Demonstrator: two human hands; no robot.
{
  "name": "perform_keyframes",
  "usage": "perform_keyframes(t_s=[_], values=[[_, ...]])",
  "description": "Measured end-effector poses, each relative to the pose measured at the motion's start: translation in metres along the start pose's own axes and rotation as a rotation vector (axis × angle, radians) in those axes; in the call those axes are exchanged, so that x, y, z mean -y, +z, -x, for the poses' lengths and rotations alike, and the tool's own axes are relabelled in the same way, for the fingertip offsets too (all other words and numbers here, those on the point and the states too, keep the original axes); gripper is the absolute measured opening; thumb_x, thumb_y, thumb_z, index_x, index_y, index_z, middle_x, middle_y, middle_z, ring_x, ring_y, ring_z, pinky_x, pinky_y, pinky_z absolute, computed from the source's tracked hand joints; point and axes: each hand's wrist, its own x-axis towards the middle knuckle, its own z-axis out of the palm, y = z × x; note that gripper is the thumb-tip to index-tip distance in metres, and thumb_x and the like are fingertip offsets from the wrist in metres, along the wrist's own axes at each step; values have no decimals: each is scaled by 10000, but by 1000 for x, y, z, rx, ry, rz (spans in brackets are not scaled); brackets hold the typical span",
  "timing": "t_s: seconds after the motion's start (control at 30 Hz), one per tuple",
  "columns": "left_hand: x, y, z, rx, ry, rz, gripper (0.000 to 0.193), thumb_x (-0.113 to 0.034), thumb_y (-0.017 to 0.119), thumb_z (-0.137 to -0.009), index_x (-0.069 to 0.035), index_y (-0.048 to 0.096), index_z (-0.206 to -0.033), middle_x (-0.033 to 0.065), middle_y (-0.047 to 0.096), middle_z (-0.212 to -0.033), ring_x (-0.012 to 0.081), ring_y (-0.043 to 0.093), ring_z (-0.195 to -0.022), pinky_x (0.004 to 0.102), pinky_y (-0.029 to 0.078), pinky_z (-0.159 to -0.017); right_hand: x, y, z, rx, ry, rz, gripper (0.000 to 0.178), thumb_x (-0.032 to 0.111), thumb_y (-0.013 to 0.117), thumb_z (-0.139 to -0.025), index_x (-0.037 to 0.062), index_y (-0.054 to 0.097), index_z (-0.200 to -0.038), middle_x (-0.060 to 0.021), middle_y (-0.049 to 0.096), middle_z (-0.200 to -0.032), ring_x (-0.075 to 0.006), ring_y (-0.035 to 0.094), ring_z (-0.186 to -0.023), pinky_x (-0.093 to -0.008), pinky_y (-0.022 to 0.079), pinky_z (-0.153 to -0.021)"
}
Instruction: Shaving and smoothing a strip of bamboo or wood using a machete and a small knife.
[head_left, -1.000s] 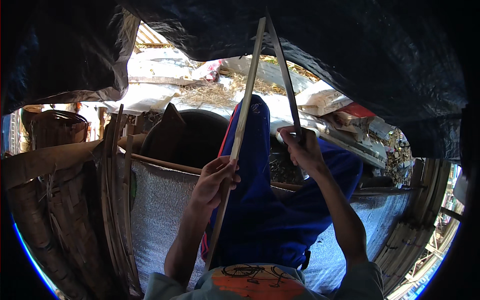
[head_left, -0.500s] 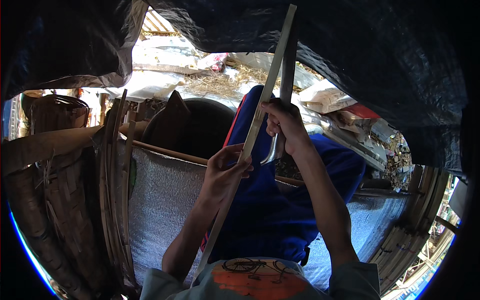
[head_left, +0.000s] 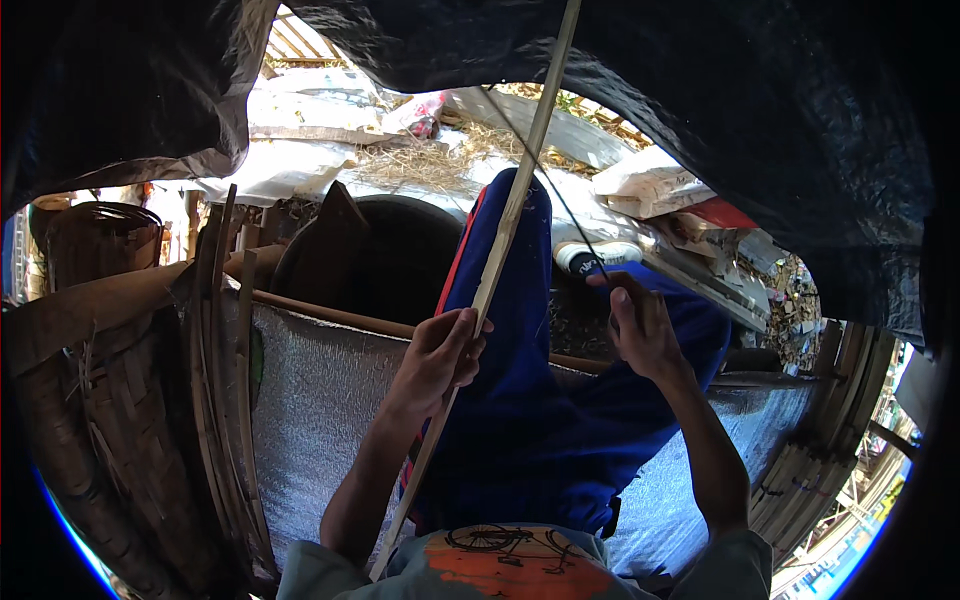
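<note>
Lengthwise, the pale strip slants from beside the shirt up over the blue trousers, its far part leaning rightward and reaching the top border of the view. The left hand pinches it partway along between thumb and fingers. One thin dark blade, seen nearly edge-on, points up and leftward from the right hand, whose fingers are curled around its near end; the two lines cross near the raised knee. Counted: one strip held, one blade, one shoe, one dark round tub, and at least three upright slats at left. Open room lies between the hands, above the trousers; higher up, the dark tarpaulin hangs low behind the strip's far part.
</note>
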Motion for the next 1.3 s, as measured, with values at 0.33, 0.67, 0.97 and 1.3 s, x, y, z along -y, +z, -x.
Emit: perform_keyframes(t_s=[0.33, 0.67, 0.97, 1.3], values=[[10, -12, -6, 90, -38, 174, 308, -285, 416, -1003, -15, 563, -984, -42, 417, -600, -4, 359, -416, 161, 282, -358, -13, -1, 20, 320, -150, 332, 252, 259, 576, -909, 20, 534, -840, -131, 546, -526, -295, 604, -492, -394, 431, -470], [25, -4, -4, -56, -32, 68, 306, -303, 408, -1004, -39, 545, -934, -65, 387, -560, -15, 315, -358, 160, 235, -311, -21, 3, 8, 398, -179, 703, 393, 415, 595, -868, 30, 532, -911, -154, 605, -599, -314, 642, -567, -420, 504, -532], [24, -2, -2, -112, -76, 106, 304, -300, 391, -1010, -48, 542, -933, -69, 376, -568, -13, 309, -361, 165, 223, -315, -23, 17, 0, 276, -210, 819, 478, 522, 564, -863, 45, 548, -895, -127, 596, -554, -299, 642, -534, -417, 528, -500], [18, -7, -5, -68, -104, 204, 284, -271, 422, -1002, -21, 547, -950, -52, 394, -585, -7, 318, -377, 166, 239, -329, -9, 10, -20, 293, -169, 717, 484, 503, 522, -895, 19, 545, -897, -129, 590, -541, -313, 646, -543, -434, 527, -506]])
